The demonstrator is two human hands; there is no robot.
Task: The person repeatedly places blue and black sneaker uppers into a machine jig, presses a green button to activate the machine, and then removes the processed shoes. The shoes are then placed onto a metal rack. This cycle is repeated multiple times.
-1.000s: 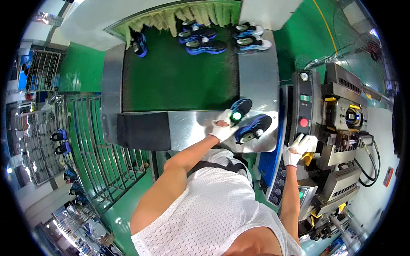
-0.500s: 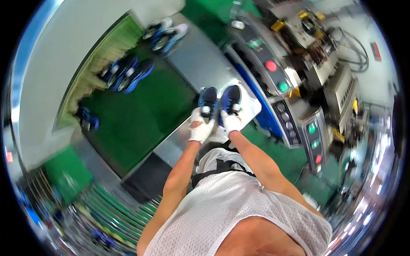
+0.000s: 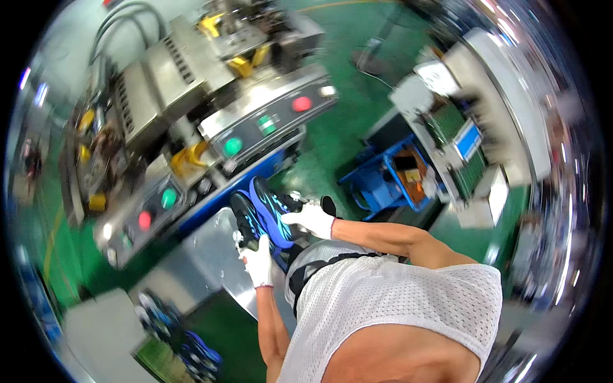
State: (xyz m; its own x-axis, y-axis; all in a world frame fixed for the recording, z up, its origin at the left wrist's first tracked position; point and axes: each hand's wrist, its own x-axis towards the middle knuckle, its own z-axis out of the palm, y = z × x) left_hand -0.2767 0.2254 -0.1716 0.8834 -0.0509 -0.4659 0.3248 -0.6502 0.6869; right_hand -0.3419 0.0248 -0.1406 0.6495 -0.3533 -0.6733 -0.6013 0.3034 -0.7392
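Note:
My left hand (image 3: 257, 263), in a white glove, is closed on a black sneaker with blue markings (image 3: 246, 216). Also gloved in white, my right hand (image 3: 311, 221) grips a second sneaker (image 3: 265, 207) of the same black and blue kind, with a bluish-purple sole edge. Side by side, the two shoes are tilted with their soles close together or touching, in front of my waist. Their toes point toward the machine. Parts of both shoes are covered by my fingers.
A machine with a control panel (image 3: 281, 119) of red and green buttons stands ahead and left. Beside my left arm is a metal table (image 3: 211, 252). More shoes (image 3: 201, 354) lie at lower left. A blue cart (image 3: 377, 182) and a conveyor unit (image 3: 527, 121) are at right.
My body has turned to the right, so the machine now lies ahead and left and the green belt lower left. Both shoes stay in my hands, now tilted together.

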